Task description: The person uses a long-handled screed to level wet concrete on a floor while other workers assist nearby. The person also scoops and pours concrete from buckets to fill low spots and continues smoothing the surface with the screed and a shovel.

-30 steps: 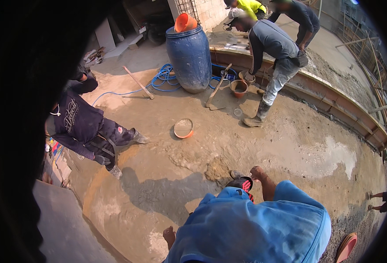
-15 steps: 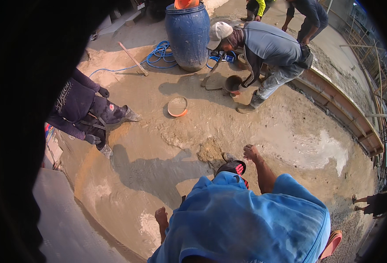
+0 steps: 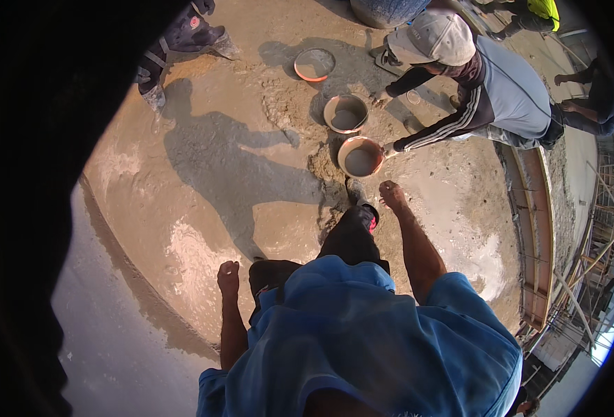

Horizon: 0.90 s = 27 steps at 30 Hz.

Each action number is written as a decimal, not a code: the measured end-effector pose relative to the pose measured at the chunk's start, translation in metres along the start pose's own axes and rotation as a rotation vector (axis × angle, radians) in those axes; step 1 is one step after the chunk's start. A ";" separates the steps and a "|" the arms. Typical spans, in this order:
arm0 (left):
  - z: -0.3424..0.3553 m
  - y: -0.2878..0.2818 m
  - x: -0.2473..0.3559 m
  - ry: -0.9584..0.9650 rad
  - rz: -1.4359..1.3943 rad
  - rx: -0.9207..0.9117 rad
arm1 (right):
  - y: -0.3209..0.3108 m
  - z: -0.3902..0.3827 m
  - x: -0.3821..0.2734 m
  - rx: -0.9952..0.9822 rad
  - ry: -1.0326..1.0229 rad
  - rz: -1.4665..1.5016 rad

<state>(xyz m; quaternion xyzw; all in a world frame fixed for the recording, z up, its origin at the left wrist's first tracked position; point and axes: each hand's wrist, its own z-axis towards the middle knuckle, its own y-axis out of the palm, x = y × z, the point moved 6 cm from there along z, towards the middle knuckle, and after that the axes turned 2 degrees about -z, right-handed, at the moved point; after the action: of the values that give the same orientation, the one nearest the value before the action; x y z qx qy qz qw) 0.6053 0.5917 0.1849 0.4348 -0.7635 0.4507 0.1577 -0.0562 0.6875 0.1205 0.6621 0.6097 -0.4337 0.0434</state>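
My right hand [image 3: 392, 196] is stretched forward, empty, its fingers loosely bent, just short of the nearest bucket [image 3: 375, 164]. That bucket is orange-red and caked with grey mortar, with wet grey mix inside. A co-worker in a light cap and grey shirt [image 3: 510, 76] bends over from the right, one hand at its rim. Behind it is a second mortar-smeared bucket [image 3: 332, 111], also holding grey mix. At my left side, my left hand [image 3: 228, 276] hangs with its fingers curled closed, nothing visible in it. My booted foot [image 3: 356, 191] stands beside the nearest bucket.
Wet mortar covers the ground [image 3: 279, 236]. An orange-rimmed bucket [image 3: 314, 78] stands farther off, near a blue barrel [image 3: 389, 12]. Another person's legs [image 3: 175, 48] are at upper left. A formwork edge [image 3: 535, 236] curves along the right, with more workers beyond.
The co-worker has come closer, and two buckets now stand in front of me. My view has shifted. My left hand shows more fully, and my right hand stays extended.
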 end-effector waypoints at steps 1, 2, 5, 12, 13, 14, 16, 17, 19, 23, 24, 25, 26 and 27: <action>-0.008 0.005 0.005 0.023 0.037 0.004 | 0.006 0.010 0.010 -0.021 0.000 -0.049; -0.015 0.018 0.009 0.053 0.068 -0.006 | 0.005 0.027 0.030 0.080 -0.149 -0.257; -0.029 0.039 -0.016 0.014 0.163 0.025 | 0.011 0.065 0.071 0.097 -0.199 -0.422; -0.036 0.098 -0.079 -0.180 0.217 0.122 | 0.018 0.234 0.154 0.066 0.139 -0.715; -0.031 0.110 -0.086 -0.207 0.227 0.135 | 0.015 0.262 0.164 0.059 0.164 -0.729; -0.027 0.124 -0.088 -0.202 0.262 0.131 | 0.014 0.290 0.170 0.096 0.152 -0.830; -0.014 0.159 -0.091 -0.111 0.321 0.073 | 0.015 0.342 0.185 0.135 0.064 -0.956; -0.009 0.172 -0.092 -0.074 0.363 0.055 | 0.014 0.367 0.193 0.166 0.053 -1.006; -0.001 0.209 -0.079 -0.156 0.380 -0.008 | 0.006 0.407 0.222 0.093 0.041 -1.098; 0.010 0.279 -0.082 -0.186 0.314 -0.120 | -0.058 0.501 0.266 -0.023 -0.191 -1.151; 0.008 0.304 -0.102 -0.203 0.165 -0.136 | -0.108 0.537 0.220 -0.021 -0.425 -1.060; -0.001 0.291 -0.099 -0.183 0.222 -0.101 | -0.049 0.508 0.251 -0.158 -0.224 -0.820; -0.002 0.287 -0.091 -0.175 0.227 -0.115 | -0.035 0.465 0.264 -0.112 -0.303 -0.764; 0.004 0.285 -0.093 -0.174 0.203 -0.112 | -0.042 0.452 0.258 -0.109 -0.231 -0.774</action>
<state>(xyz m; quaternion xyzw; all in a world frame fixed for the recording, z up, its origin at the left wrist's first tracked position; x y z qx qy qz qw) 0.4293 0.6987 -0.0330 0.3834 -0.8382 0.3817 0.0685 -0.3580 0.6320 -0.3015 0.3275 0.8270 -0.4566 -0.0196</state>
